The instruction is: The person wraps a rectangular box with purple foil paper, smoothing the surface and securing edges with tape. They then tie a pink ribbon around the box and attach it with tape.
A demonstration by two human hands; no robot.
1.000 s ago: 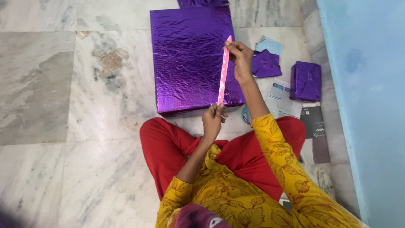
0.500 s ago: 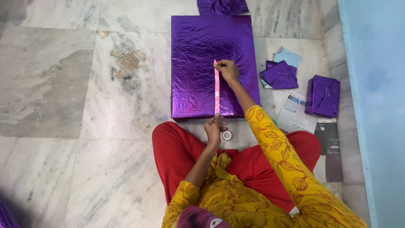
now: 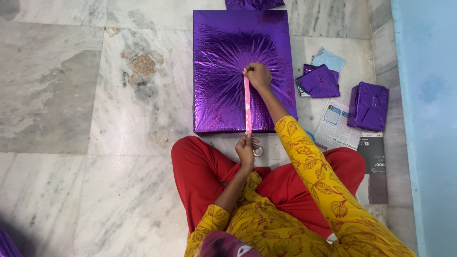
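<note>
Right hand (image 3: 257, 75) pinching pink ribbon (image 3: 247, 105) top against big purple foil-wrapped box (image 3: 240, 71), left hand (image 3: 246, 148) pinching its lower end below the box, tape roll (image 3: 258, 152) half hidden beside it

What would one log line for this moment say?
right hand: presses pink ribbon end onto large purple wrapped box | left hand: pinches ribbon's near end | floor: tape roll

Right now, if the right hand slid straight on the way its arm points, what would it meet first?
The right hand already rests on the big purple wrapped box, pinning the pink ribbon. Going on, it would likely cross more foil, then the box's far edge and the crumpled purple foil beyond.
</note>
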